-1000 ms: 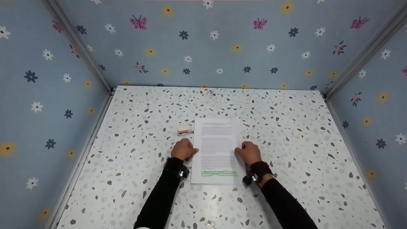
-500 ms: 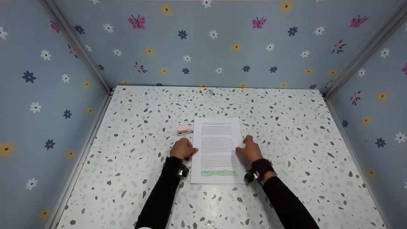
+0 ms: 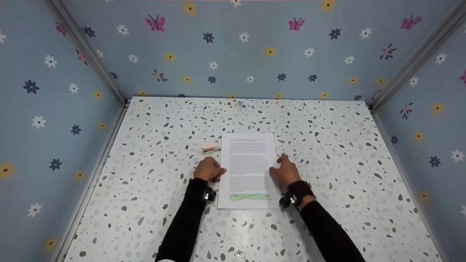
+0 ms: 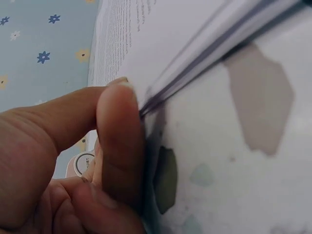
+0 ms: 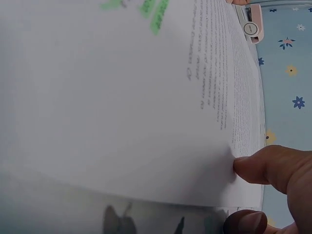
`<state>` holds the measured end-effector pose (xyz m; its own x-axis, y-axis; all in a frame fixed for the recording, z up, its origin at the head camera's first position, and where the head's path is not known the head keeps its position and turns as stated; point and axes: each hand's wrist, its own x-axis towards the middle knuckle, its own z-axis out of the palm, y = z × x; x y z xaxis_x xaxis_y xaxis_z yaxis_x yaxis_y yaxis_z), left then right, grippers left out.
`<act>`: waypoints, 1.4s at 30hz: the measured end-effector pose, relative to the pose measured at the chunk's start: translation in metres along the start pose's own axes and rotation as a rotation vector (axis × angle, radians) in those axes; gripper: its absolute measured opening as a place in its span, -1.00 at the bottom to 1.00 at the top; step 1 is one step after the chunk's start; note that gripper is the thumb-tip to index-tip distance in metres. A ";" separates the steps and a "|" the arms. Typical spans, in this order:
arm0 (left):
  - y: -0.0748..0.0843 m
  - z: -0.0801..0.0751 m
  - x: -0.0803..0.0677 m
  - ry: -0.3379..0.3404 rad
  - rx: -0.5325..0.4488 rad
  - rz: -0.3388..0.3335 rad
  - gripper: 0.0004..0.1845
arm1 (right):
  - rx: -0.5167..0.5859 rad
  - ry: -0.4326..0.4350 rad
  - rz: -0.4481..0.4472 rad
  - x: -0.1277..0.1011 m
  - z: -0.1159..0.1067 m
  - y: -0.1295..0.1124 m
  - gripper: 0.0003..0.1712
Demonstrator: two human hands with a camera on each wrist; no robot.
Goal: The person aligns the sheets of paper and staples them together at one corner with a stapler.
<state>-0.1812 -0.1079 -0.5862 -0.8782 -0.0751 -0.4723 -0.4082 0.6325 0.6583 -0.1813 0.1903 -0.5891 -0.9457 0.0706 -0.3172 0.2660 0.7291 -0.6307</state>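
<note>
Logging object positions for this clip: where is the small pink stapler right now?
In the head view the pink stapler lies on the speckled table, just left of the paper stack near its far left corner, beyond the left hand.

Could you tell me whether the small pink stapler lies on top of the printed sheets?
No: in the head view the pink stapler lies on the speckled table, just off the left edge of the sheets.
</note>
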 end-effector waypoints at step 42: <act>0.010 -0.015 0.022 0.014 -0.409 -0.149 -0.79 | 0.451 -0.113 0.190 0.017 -0.036 -0.012 -0.71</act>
<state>-0.2080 -0.1150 -0.5808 -0.8043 -0.1547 -0.5737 -0.5935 0.2562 0.7630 -0.2073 0.2073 -0.5616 -0.8532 0.0809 -0.5153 0.5093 0.3422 -0.7896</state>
